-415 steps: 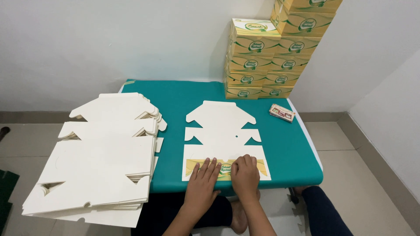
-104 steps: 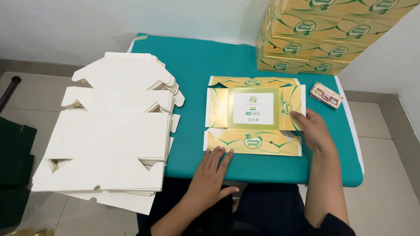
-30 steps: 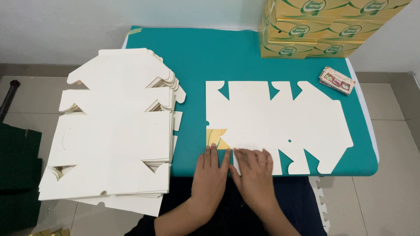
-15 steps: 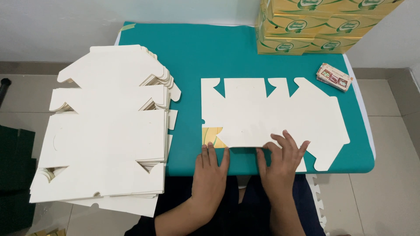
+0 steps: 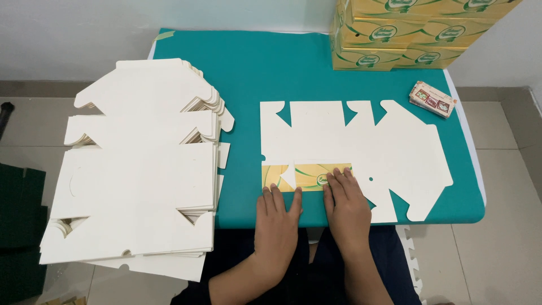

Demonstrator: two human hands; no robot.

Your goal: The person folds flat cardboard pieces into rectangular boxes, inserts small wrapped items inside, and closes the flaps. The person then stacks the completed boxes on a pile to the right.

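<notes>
A flat white die-cut carton blank [image 5: 361,141] lies plain side up on the teal table [image 5: 254,73]. Its near panel [image 5: 307,176] is folded over, showing a yellow and green printed face. My left hand [image 5: 278,212] rests flat on the table at the folded panel's near edge, fingers together. My right hand [image 5: 345,200] presses flat on the right end of that folded panel. Neither hand grips anything.
A tall stack of unfolded white carton blanks [image 5: 138,164] overhangs the table's left side. Assembled yellow and green boxes [image 5: 406,31] are stacked at the back right. A small printed packet [image 5: 432,99] lies near the right edge. Tiled floor surrounds the table.
The near panel of the blank has been folded up and over, showing more of its printed side. My right hand moved left onto that fold; my left hand stayed beside it.
</notes>
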